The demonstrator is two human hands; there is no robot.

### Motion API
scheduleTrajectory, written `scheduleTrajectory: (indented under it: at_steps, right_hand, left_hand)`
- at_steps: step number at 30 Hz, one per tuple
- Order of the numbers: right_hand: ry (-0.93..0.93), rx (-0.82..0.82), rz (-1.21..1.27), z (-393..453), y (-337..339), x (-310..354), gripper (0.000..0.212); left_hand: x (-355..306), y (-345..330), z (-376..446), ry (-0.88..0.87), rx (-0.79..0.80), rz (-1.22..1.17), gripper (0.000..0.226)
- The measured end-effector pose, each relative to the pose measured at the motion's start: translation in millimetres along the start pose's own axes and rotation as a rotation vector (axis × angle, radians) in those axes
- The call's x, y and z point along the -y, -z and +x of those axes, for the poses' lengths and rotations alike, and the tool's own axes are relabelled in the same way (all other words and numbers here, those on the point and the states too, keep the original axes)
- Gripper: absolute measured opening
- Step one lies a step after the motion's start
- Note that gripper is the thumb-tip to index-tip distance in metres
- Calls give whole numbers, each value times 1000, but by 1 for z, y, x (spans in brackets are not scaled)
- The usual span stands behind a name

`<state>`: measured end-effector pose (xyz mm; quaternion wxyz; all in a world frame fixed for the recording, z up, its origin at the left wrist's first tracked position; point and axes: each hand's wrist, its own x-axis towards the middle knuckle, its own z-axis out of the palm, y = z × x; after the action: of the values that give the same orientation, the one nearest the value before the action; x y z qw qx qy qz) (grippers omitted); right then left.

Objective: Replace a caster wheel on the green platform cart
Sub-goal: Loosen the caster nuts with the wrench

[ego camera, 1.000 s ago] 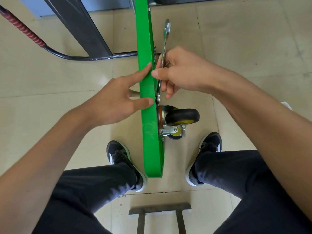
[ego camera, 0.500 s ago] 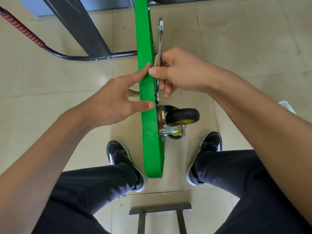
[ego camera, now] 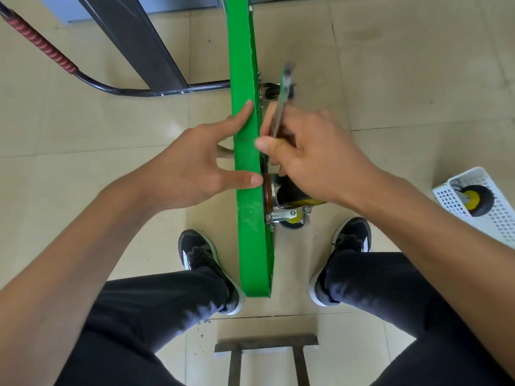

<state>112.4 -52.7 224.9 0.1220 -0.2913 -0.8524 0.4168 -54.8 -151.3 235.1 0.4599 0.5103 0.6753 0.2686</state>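
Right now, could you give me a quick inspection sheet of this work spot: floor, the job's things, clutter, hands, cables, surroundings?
Surface: beige tiled floor; small specks of debris near the left shoe.
Job's things: green platform cart stands on edge between the feet; mounted caster wheel on its right face, partly hidden by the wrist; a second caster further up; wrench, slightly blurred.
Clutter: white perforated basket at the right with a spare caster wheel inside.
Hands: left hand steadies the cart's edge with straight fingers; right hand grips the wrench.
Cables: nothing seen.
Surroundings: cart's push handle with red grip, dark metal post, stool frame below.
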Motion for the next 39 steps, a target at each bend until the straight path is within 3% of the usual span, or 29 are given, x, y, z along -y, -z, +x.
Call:
scheduleTrajectory:
  at_steps: [9, 15, 22, 31, 39]
  right_hand:
    - [190, -59, -66, -39, -9, -22, 19]
    - [51, -140, 158, -27, 6, -18, 12]
    - [-232, 75, 338, 8, 35, -21, 14]
    - [-366, 215, 517, 38, 44, -30, 23]
    - [-440, 370, 534, 60, 42, -33, 24]
  left_hand:
    - [0, 1, 2, 15, 0, 39, 107]
    - [-1, 1, 2, 16, 5, 43, 108]
    - [-2, 2, 3, 28, 12, 53, 108]
    - [-1, 1, 3, 41, 15, -4, 109]
    - [-1, 2, 4, 40, 19, -7, 108]
